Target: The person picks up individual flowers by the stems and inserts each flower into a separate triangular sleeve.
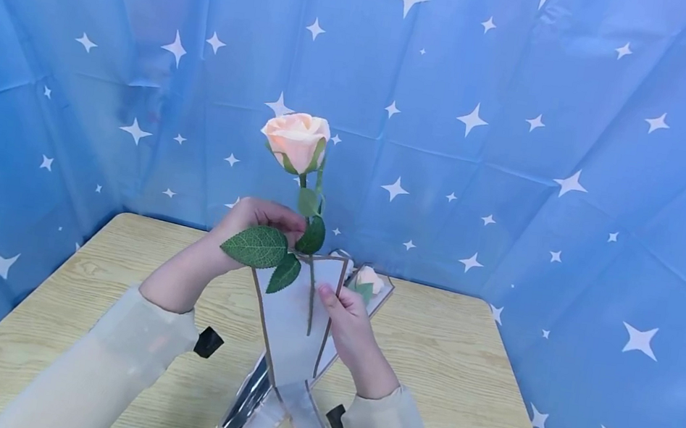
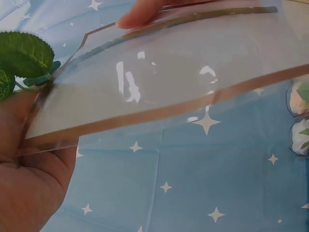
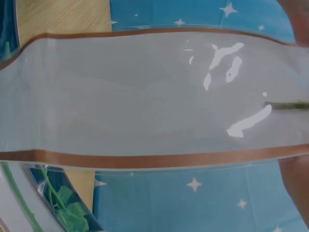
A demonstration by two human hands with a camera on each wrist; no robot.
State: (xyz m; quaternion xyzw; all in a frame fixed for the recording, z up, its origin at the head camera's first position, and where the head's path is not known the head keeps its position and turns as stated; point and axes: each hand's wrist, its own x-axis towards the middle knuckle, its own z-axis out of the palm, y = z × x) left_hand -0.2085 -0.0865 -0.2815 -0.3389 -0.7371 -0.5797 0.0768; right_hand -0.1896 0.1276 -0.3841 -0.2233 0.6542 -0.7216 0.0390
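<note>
A pale pink artificial rose [image 1: 295, 141] stands upright with its green leaves [image 1: 256, 246] hanging over the mouth of a clear, brown-edged flower sleeve [image 1: 292, 316]. My left hand [image 1: 263, 221] holds its stem just above the sleeve's top edge. In the right wrist view the lower stem [image 3: 289, 105] shows through the milky film. My right hand [image 1: 354, 325] pinches the sleeve's right edge, thumb in front; its other fingers are hidden behind. In the left wrist view, the sleeve [image 2: 145, 92] crosses in front of part of my left hand [image 2: 36, 183].
Behind the sleeve, another wrapped flower [image 1: 368, 280] lies on the wooden table [image 1: 439, 374]. A dark and clear wrapper [image 1: 247, 398] lies below at the front. A blue star-patterned curtain [image 1: 591, 132] surrounds the table's back and sides.
</note>
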